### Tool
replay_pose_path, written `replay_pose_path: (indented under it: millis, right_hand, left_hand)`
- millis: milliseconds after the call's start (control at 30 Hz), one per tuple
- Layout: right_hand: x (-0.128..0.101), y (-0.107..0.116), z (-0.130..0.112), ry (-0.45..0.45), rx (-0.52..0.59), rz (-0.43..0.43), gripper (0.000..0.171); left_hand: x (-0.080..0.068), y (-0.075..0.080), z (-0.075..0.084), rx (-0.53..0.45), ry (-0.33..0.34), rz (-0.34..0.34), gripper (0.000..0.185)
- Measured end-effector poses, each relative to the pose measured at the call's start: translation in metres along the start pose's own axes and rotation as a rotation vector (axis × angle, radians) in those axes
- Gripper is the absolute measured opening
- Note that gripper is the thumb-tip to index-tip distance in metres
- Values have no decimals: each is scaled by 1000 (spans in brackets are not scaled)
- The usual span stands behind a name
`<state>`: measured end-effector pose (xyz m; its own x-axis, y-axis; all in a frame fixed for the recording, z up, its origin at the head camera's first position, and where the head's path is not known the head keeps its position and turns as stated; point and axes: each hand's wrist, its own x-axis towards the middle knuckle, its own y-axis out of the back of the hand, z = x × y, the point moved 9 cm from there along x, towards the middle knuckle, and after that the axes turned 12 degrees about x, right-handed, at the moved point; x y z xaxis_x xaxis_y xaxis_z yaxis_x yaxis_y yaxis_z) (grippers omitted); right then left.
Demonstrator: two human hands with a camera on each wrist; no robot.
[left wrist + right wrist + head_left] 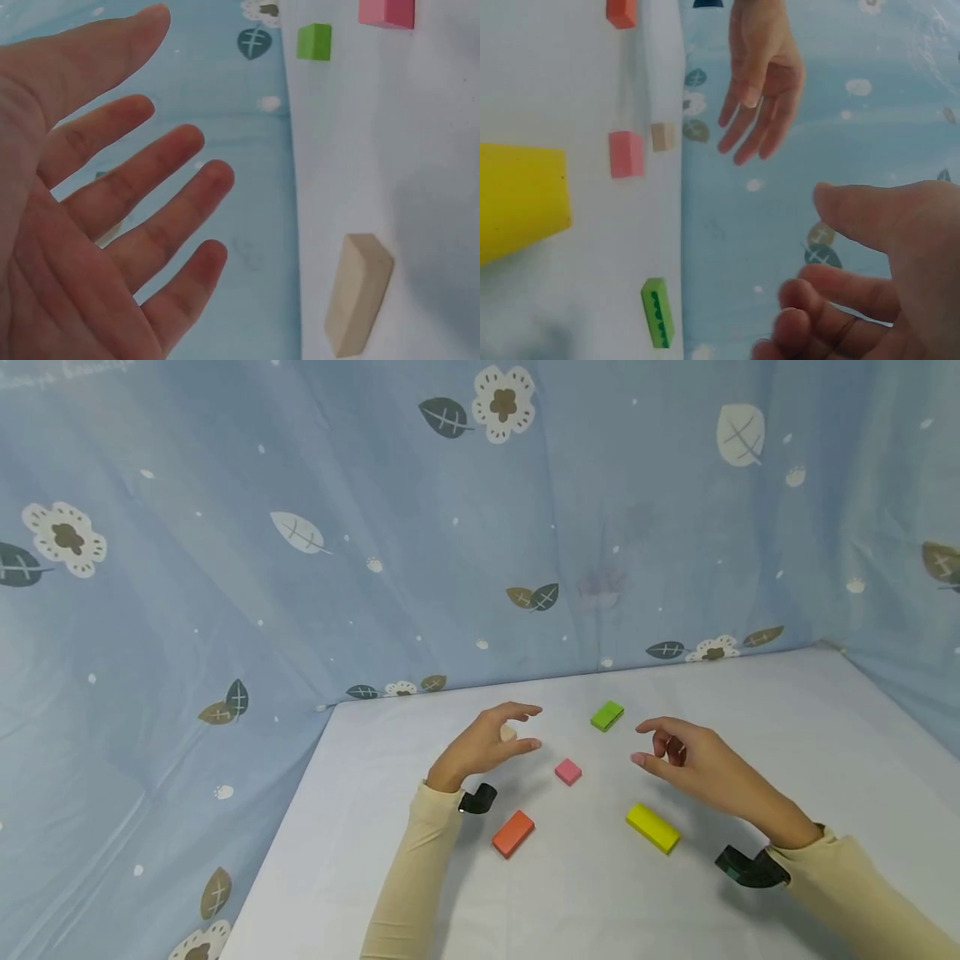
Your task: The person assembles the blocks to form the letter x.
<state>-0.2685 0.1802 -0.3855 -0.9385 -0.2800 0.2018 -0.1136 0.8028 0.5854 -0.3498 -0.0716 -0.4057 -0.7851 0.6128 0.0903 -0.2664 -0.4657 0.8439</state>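
Note:
My left hand (480, 745) hovers above the white table with relaxed fingers and thumb apart, holding nothing. A plain wooden block (358, 296) lies below it, partly hidden behind the hand in the head view. Across from it, my right hand (693, 760) is also raised and holds nothing, its fingers loosely bent. Between the hands lie a small pink block (567, 772) and, farther back, a green block (607, 716) with dark marks along one side. Closer to me are an orange-red block (513, 834) on the left and a yellow block (652, 828) on the right.
The white tabletop (585, 902) meets a blue cloth (420, 543) printed with leaves and flowers, which hangs behind it and along its sides. Each wrist carries a black camera mount, the left mount (478, 798) and the right mount (752, 867).

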Motion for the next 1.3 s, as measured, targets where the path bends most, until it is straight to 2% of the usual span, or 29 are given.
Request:
replay_pose_path:
  millis: [200,433,800,1033,1300]
  right_hand:
    - [-4,-14,11,-21,10,-92,42]
    - [-9,-29,23,-52,42,-253,44]
    - [-14,-41,41,-103,74,-437,38]
    - [-18,-49,51,-180,100,-515,31]
    - [-19,-57,56,-224,105,-558,32]
  left_hand:
    - [3,-14,-1,-7,-13,-58,52]
    - [5,-20,0,-46,-31,-77,49]
    - [13,-40,-1,5,-54,-152,52]
    - [17,-50,-2,15,-53,-192,55]
    - [19,-62,-3,43,-56,-233,44]
